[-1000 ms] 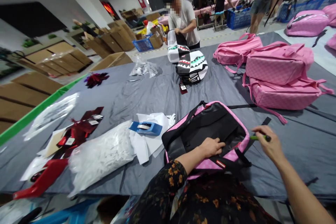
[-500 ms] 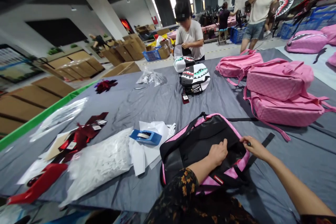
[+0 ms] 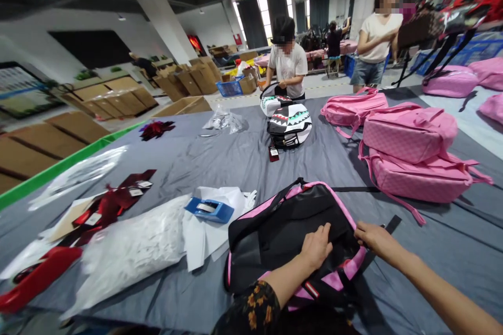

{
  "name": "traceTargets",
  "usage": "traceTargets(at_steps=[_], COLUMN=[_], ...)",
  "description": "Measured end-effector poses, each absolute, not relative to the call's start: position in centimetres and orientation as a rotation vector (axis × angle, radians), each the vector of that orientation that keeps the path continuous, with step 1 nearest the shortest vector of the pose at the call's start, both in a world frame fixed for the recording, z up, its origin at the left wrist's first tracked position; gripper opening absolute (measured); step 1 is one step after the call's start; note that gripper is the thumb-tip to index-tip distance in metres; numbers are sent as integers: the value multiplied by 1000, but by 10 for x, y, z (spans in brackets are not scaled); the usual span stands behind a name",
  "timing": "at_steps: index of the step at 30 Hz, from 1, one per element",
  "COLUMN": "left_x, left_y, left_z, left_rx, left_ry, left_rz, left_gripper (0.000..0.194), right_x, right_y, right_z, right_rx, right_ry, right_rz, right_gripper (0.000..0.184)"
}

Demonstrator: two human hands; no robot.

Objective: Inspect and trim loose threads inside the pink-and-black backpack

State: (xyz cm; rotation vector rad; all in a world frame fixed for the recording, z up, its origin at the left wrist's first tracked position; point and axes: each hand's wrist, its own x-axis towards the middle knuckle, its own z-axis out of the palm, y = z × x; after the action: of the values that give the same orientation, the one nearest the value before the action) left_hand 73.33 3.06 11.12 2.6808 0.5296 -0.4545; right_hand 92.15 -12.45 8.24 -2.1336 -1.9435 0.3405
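Head view: left hand [image 3: 316,247] lay palm-down, fingers curled and pressing on the black back panel of the pink backpack [image 3: 291,233], which lay flat on the grey table [image 3: 243,152] at the near edge; right hand [image 3: 373,237] was closed on the bag's right rim beside a black strap [image 3: 389,226], though what it pinched could not be told. A small red-and-white label [image 3: 312,289] sat on the bag's near side, writing too small to read. Further out: one blue tool [image 3: 209,210] on white paper, three stacked pink backpacks [image 3: 408,138], two shark-mouth bags [image 3: 290,118] before a co-worker [image 3: 288,65].
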Motion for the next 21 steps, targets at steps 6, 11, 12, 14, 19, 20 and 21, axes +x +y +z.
traceTargets(at_steps=[6,11,12,14,19,20,21], left_x=[739,768,771,773,763,762,761], left_y=[-28,-37,-34,-27,-32,-36,-39], left_z=[110,100,100,99,79,72,65], left_rx=[2884,2791,2781,2760,2719,2691,2652], left_ry=[-81,-45,-27,-28,-151,-177,-196], left_rz=[-583,-927,-912,-872,-896,-921,-949], left_gripper=[57,28,27,30,31,26,20], right_x=[901,892,893,900,946,958,969], right_y=[-145,-161,-162,-155,-88,-67,-46], right_z=[75,60,57,53,54,55,56], right_rx=[-2095,-2069,-2068,-2083,-2148,-2160,-2172], right_ry=[-2021,-1991,-1988,-1998,-2051,-2053,-2052], right_rz=[-49,-455,-485,-428,-203,-160,-110], right_gripper=[24,28,27,26,29,29,28])
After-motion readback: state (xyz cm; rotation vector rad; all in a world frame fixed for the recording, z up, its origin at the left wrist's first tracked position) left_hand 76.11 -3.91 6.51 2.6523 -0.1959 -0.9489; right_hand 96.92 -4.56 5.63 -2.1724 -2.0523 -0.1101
